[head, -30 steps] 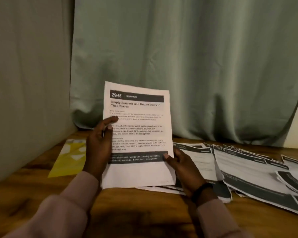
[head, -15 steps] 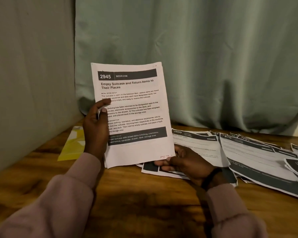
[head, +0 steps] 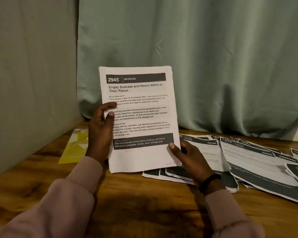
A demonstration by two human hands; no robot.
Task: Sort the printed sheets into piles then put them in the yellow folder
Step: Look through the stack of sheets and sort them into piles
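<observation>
Sorting looks only partly done in the head view: a small stack of printed sheets stands upright at frame centre, while many loose sheets lie fanned over the wooden surface at lower right, and the yellow folder lies flat at middle left, nothing visibly in it. The left hand grips the stack's left edge, fingers curled onto the front page. The right hand pinches the lower right corner, thumb on top. Filing, I judge, is yet to come.
</observation>
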